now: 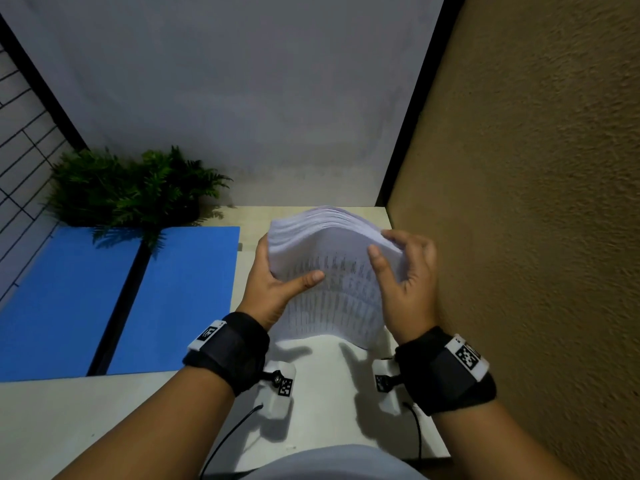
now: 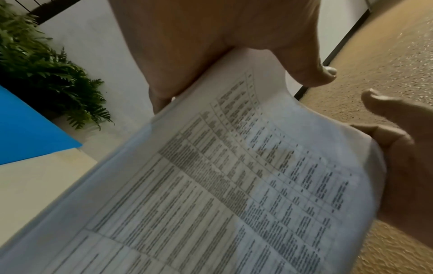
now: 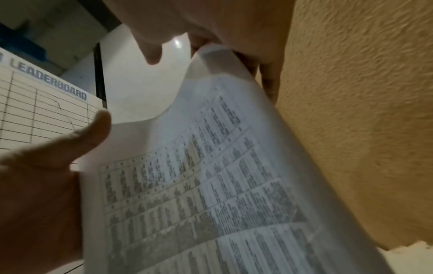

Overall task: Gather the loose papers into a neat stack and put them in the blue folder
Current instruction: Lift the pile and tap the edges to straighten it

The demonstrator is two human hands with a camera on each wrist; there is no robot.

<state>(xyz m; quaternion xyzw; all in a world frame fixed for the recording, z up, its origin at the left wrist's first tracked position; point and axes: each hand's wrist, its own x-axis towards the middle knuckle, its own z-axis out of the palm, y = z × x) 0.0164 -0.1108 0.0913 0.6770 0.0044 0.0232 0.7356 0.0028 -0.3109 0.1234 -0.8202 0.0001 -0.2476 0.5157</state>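
A thick stack of printed papers [image 1: 332, 299] stands on its lower edge on the table, bowed, its top fanned toward the back. My left hand [image 1: 280, 289] grips its left side, thumb flat on the printed front page and fingers behind. On the right edge, my right hand [image 1: 405, 282] curls round the stack near the top corner. The tables of text on the papers [image 2: 211, 185] fill the left wrist view, and the papers [image 3: 211, 185] fill the right wrist view too. The blue folder [image 1: 180, 299] lies open and flat to the left of the stack.
A green fern plant [image 1: 131, 188] sits at the back left, overhanging the folder's far edge. A rough brown wall [image 1: 519, 202] closes the right side just beside my right hand. The pale table [image 1: 69, 410] runs to the near edge. A leaderboard chart [image 3: 42, 111] hangs at the left.
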